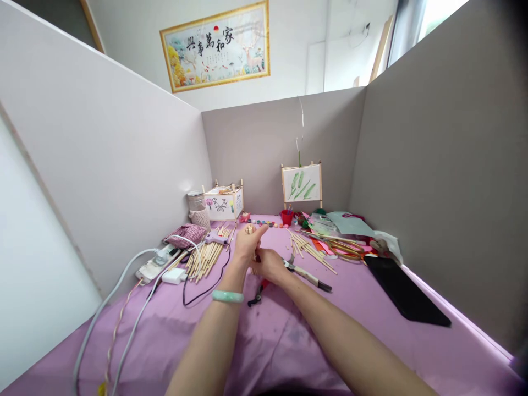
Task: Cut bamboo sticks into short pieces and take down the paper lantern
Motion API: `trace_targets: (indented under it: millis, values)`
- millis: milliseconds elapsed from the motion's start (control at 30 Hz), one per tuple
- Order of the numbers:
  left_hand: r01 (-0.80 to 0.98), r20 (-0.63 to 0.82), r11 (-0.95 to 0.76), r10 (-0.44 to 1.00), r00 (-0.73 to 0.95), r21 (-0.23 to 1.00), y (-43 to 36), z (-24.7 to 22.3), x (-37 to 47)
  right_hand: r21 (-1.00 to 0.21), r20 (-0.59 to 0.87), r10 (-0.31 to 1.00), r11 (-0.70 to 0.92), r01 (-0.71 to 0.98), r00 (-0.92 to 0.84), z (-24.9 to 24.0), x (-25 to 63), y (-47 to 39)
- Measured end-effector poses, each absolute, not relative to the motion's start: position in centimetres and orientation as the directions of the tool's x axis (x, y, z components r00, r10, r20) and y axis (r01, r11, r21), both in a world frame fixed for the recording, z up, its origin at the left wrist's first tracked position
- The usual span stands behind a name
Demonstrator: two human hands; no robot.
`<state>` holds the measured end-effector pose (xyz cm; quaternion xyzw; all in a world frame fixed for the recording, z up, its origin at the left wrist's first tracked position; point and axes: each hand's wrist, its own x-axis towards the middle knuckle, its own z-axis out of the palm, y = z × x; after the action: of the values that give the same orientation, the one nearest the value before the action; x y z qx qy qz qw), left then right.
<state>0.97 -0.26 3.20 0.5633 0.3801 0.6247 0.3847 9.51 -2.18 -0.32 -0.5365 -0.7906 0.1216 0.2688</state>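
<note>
My left hand (246, 245) is wrapped round a small upright bundle of wooden sticks (249, 228), whose ends show above the fingers. Just below and to the right, my right hand (270, 264) is closed on the lower part of the same bundle; its fingertips are partly hidden. A pale green bangle (227, 296) circles my left wrist. Under the hands lies a hand tool with red and black parts (258, 295), partly covered. Beside my right hand rests a metal-headed tool with a pale, black-tipped handle (307, 276).
Loose sticks lie in a left pile (208, 258) and a right pile (311, 252). A glue gun (216, 238), cables and a power strip (154, 267) are on the left. Behind stand a paper lantern (223, 204) and a red cup (287, 217). A black slab (406, 289) lies right.
</note>
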Motion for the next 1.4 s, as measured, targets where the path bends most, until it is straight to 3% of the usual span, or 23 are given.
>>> trace_targets:
  millis: [233,333,500,633,900,1133,1400]
  values:
    - [0.062,0.408,-0.404,0.894,-0.184,0.913,0.6,3.1,2.0,-0.459,0.301,0.912,0.394,0.796,-0.278,-0.7,9.7,-1.7]
    - [0.032,0.422,-0.421,0.903,-0.083,0.907,0.3,3.1,1.6,-0.461,0.295,0.918,0.381,0.801,-0.267,-0.7,9.9,-1.5]
    - [-0.161,0.443,-0.419,0.881,0.166,0.894,-1.0,2.4,-0.9,-0.481,0.296,0.923,0.367,0.796,-0.246,-0.9,10.2,-1.5]
    - [-0.277,0.437,-0.375,0.873,0.216,0.885,-1.2,1.4,-2.3,-0.489,0.301,0.919,0.376,0.787,-0.252,-0.9,10.3,-1.7]
    - [-0.296,0.398,-0.345,0.907,0.14,0.891,-0.8,0.5,-2.1,-0.482,0.318,0.908,0.401,0.779,-0.272,-1.0,10.5,-1.8]
    - [-0.279,0.396,-0.4,0.915,-0.075,0.873,-0.2,0.4,-2.2,-0.483,0.313,0.91,0.399,0.779,-0.272,-1.1,10.4,-1.7]
    - [-0.125,0.462,-0.472,0.881,-0.1,0.873,-0.8,0.4,-0.9,-0.478,0.308,0.914,0.388,0.788,-0.264,-1.3,10.4,-1.3]
